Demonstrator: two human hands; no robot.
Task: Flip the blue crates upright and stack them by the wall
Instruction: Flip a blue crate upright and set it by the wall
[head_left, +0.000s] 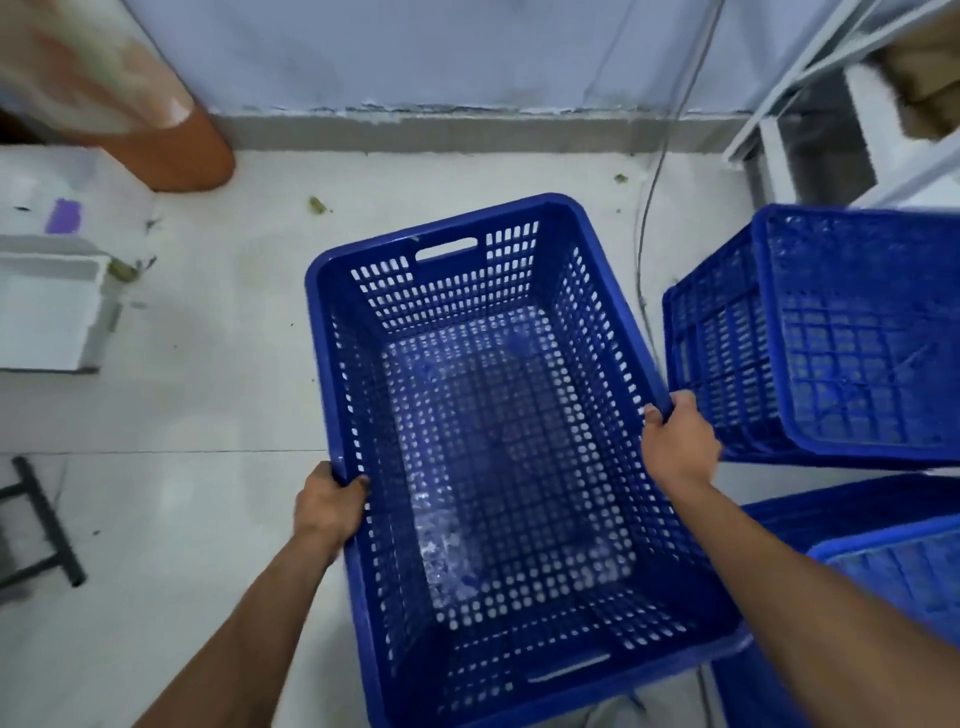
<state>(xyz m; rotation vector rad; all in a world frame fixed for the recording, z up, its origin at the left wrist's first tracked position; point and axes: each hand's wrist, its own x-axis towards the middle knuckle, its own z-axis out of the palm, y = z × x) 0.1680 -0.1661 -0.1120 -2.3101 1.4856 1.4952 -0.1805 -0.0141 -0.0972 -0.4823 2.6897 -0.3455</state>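
An upright blue perforated crate (441, 228) fills the middle of the view, its open top facing me and its far end pointing at the wall. My left hand (328, 501) grips its left rim and my right hand (675, 444) grips its right rim. The crate looks empty. To the right, an upside-down blue crate (852, 332) sits on another one, base up. More blue crates (893, 566) lie at the lower right, partly hidden behind my right forearm.
The pale wall (441, 52) with a grey skirting runs across the top. An orange-based cylinder (171, 140) leans at the upper left, a white bin (47, 312) at the left, a black stool leg (47, 525) lower left. White shelving (831, 104) and a hanging cable (652, 208) stand at the right.
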